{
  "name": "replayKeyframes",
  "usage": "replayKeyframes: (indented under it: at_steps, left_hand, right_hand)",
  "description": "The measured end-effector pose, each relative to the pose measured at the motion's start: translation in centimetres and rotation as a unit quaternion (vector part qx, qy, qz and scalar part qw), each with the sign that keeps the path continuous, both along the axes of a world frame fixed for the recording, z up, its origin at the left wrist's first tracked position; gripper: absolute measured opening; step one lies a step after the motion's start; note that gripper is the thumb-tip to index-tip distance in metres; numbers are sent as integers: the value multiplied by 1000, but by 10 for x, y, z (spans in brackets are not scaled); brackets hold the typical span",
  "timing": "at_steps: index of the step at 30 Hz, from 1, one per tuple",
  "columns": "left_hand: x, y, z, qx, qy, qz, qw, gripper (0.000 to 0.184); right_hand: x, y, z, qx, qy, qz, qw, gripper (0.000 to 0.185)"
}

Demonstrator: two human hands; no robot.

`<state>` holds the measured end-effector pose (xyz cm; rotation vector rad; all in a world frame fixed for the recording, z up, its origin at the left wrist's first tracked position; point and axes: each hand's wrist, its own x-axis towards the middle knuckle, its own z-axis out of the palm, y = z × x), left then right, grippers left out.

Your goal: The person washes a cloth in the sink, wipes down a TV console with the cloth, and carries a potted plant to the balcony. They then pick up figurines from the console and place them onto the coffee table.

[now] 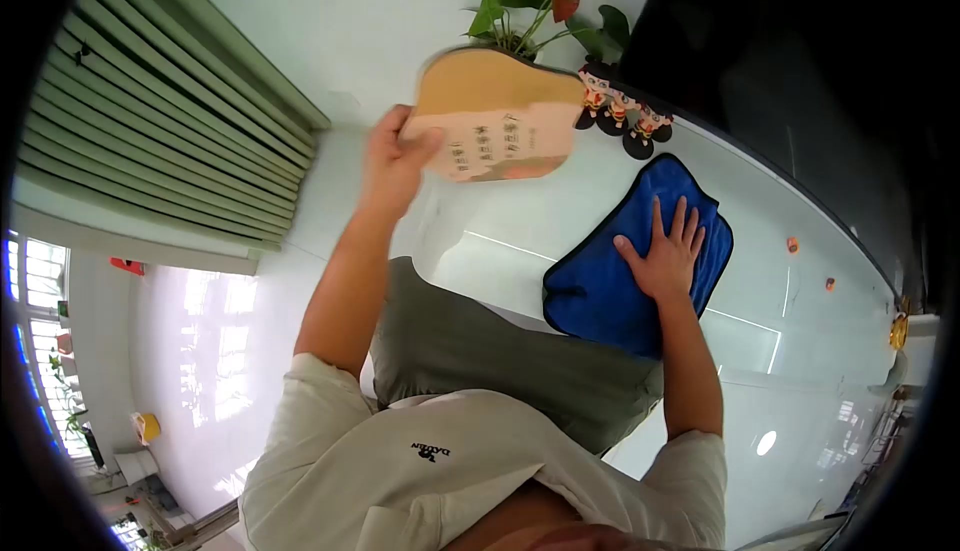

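Note:
My left hand (pixel 397 156) is closed on the near left edge of a flat printed pad (pixel 500 136), thumb on its face. The pad has a wavy outline, a dark edge, an ochre upper part and a pale pink lower part with rows of dark writing. It is held up above the white surface, and it looks a little blurred. My right hand (pixel 668 256) lies flat with fingers spread on a blue cloth (pixel 610 281) with black trim. The cloth is spread on the white tabletop, some of it under my palm and forearm.
Beyond the pad stands a leafy potted plant (pixel 525 1). Several small cartoon figures (pixel 622 109) stand by the dark screen (pixel 770 51). Two small orange items (pixel 793 245) lie on the white tabletop (pixel 740 321) at right. A green curtain (pixel 180 101) hangs at left.

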<state>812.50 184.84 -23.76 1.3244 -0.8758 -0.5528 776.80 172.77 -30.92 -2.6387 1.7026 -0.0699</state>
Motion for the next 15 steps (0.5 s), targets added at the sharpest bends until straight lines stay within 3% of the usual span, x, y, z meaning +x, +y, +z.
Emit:
replayKeyframes:
  at_steps: [3,5,15]
  left_hand:
    - [14,47,21,-55,5,58,997,23]
    - [32,85,26,-143,31,39,988,27]
    - [41,191,36,-195,57,139,969,35]
  right_hand:
    - [4,4,-8,-15,-10,62,998,94]
    - [27,24,-9,-18,-22,134,991,93]
    - [196,100,-2,47,-117,362,923,90]
